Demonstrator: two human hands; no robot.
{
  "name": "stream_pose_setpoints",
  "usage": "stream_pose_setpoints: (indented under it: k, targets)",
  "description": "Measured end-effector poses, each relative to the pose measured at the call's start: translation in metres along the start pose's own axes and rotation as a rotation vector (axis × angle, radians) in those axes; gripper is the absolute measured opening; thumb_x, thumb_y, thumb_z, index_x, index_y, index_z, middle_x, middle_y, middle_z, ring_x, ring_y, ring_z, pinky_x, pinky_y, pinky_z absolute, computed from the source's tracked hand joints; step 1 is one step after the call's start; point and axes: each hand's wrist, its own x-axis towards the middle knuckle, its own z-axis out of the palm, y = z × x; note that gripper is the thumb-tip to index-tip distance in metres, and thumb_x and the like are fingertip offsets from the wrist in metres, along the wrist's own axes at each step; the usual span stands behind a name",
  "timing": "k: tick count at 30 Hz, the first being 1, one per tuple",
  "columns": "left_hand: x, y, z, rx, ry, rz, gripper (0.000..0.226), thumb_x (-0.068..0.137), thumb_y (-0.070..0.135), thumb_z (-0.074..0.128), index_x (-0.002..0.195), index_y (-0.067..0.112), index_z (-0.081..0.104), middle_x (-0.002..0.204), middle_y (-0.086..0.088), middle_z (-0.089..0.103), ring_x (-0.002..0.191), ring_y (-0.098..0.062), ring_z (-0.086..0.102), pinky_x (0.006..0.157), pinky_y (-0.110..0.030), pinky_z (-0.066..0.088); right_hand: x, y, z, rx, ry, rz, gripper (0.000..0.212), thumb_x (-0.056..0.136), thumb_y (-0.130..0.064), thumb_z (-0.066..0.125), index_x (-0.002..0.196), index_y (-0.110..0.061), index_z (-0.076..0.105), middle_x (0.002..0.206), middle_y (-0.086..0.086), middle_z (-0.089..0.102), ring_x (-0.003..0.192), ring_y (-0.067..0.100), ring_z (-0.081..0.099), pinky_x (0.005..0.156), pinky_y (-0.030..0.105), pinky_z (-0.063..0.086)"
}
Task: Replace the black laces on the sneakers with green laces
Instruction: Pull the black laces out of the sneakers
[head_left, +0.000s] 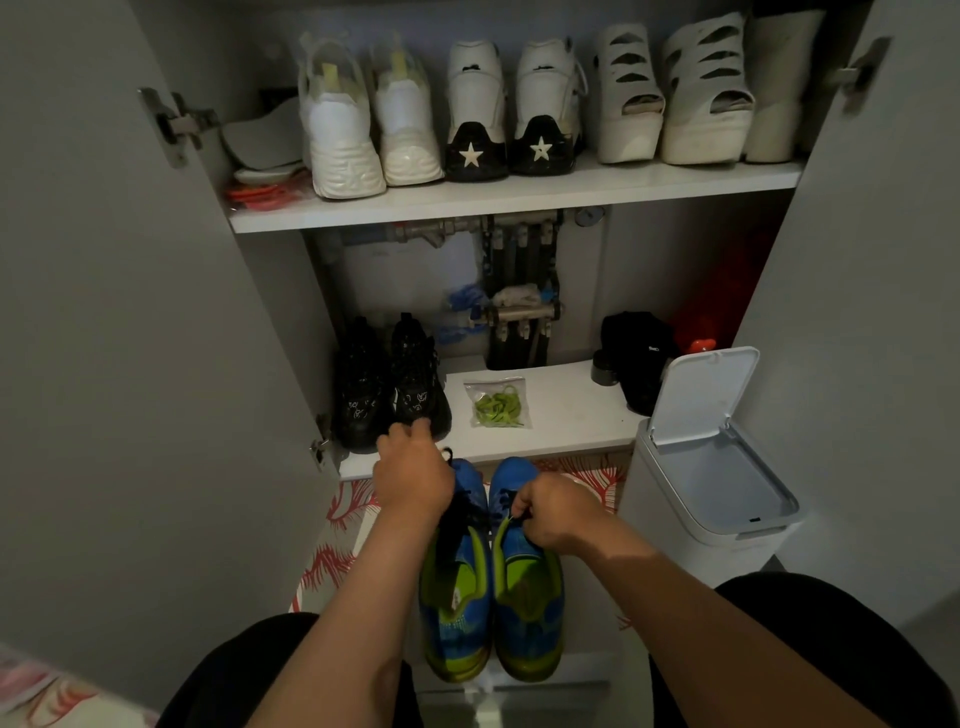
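Left hand (413, 478) first: fingers curled under, knuckles up, gripping the black lace (457, 519), which runs from under the hand down the front of the left sneaker (457, 613). A frayed black end pokes out just beside the knuckles. The hand hovers over the toe end of that shoe.

Right hand (558, 514) is curled tight too, thumb and fingers pinching at the top of the lacing on the right sneaker (530, 608) — lace or tongue, I can't tell from here.

Both sneakers are blue with lime-green lining, side by side and touching, toes pointing toward the cabinet. They stand on a red-and-white patterned mat (332, 566) on the floor, between my operator's knees.

Moving out: the green laces (497, 404) lie bunched in a clear plastic bag, flat on the lower shelf (571, 415), just beyond the sneakers' toes and apart from both hands. Left of the bag on the same shelf stands a pair of black shoes (387, 395), close to the left hand's fingertips. To the right, a white bin (691, 519) stands on the floor with its lid (701, 395) tipped up and open.

Higher up, the upper shelf (519, 200) carries a row of white shoes (343, 130), heels facing out — one pair with black heel patches and white stars.
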Motion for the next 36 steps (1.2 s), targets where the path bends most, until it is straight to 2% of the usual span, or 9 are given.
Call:
stream_pose_setpoints:
  k: [2,4,6,9,17,22,29,32,36]
  targets:
    - [-0.003,0.002,0.004,0.044,-0.040,0.134,0.048,0.090,0.010,0.055,0.136,0.023,0.051,0.134,-0.008,0.048,0.124,-0.028,0.040,0.097,-0.039,0.041,0.000,-0.002,0.002,-0.033,0.012,-0.015,0.024,0.087,-0.020,0.067,0.110,-0.025,0.074,0.115,-0.003,0.069,0.104,0.020,0.065,0.087,0.028,0.053]
    - [-0.008,0.009,0.009,-0.009,-0.201,0.266,0.038,0.085,0.005,0.052,0.112,0.029,0.065,0.120,-0.001,0.061,0.115,-0.023,0.052,0.099,-0.037,0.041,0.001,-0.003,0.004,-0.035,0.021,-0.024,0.018,0.088,-0.026,0.068,0.103,-0.021,0.075,0.108,-0.002,0.071,0.100,0.020,0.065,0.080,0.028,0.051]
    - [-0.016,0.016,0.014,-0.095,-0.430,0.293,0.034,0.083,0.006,0.050,0.095,0.032,0.068,0.107,0.007,0.068,0.103,-0.017,0.060,0.097,-0.034,0.046,0.002,-0.002,0.006,-0.033,0.034,-0.015,0.015,0.090,-0.028,0.065,0.096,-0.016,0.073,0.101,0.002,0.071,0.096,0.021,0.065,0.069,0.026,0.044]
    - [-0.024,0.019,0.023,-0.137,-0.556,0.279,0.012,0.085,0.022,0.060,0.095,0.030,0.062,0.100,0.009,0.066,0.094,-0.013,0.061,0.085,-0.027,0.050,0.004,-0.001,0.008,-0.048,0.044,0.015,0.017,0.093,-0.028,0.059,0.095,-0.014,0.069,0.101,0.006,0.068,0.094,0.024,0.064,0.067,0.024,0.038]
    - [-0.022,0.017,0.031,-0.065,-0.588,0.259,0.034,0.083,0.022,0.064,0.117,0.025,0.061,0.107,0.003,0.060,0.100,-0.016,0.057,0.083,-0.024,0.045,0.003,0.007,-0.007,-0.027,0.199,0.232,0.025,0.092,-0.022,0.057,0.114,-0.013,0.061,0.119,0.007,0.064,0.109,0.026,0.063,0.084,0.031,0.049]
    - [-0.024,0.017,0.034,-0.047,-0.516,0.301,0.028,0.087,0.023,0.063,0.115,0.024,0.066,0.115,-0.001,0.066,0.105,-0.019,0.061,0.087,-0.028,0.050,0.001,-0.001,-0.008,0.114,0.116,0.026,0.045,0.084,-0.003,0.059,0.126,-0.017,0.060,0.127,0.007,0.054,0.113,0.026,0.058,0.092,0.030,0.048]
    - [-0.024,0.018,0.037,-0.061,-0.471,0.271,0.021,0.087,0.019,0.057,0.102,0.028,0.068,0.112,0.000,0.068,0.101,-0.020,0.063,0.087,-0.032,0.053,0.000,-0.004,-0.005,-0.029,0.014,0.000,0.022,0.085,-0.018,0.062,0.101,-0.024,0.075,0.096,0.004,0.071,0.090,0.024,0.065,0.078,0.034,0.056]
    - [-0.023,0.016,0.039,-0.071,-0.463,0.266,0.022,0.087,0.017,0.057,0.103,0.027,0.068,0.112,0.000,0.068,0.102,-0.019,0.063,0.087,-0.030,0.052,0.003,-0.002,-0.003,-0.036,0.025,0.039,0.018,0.088,-0.019,0.060,0.092,-0.015,0.077,0.097,0.007,0.073,0.091,0.026,0.067,0.079,0.035,0.056]
    - [-0.022,0.014,0.043,-0.051,-0.444,0.277,0.023,0.087,0.019,0.059,0.107,0.026,0.069,0.114,0.001,0.068,0.104,-0.020,0.063,0.089,-0.030,0.051,0.004,-0.001,-0.013,0.011,0.194,0.164,0.019,0.091,-0.013,0.056,0.102,-0.014,0.071,0.107,0.004,0.066,0.099,0.026,0.065,0.078,0.031,0.052]
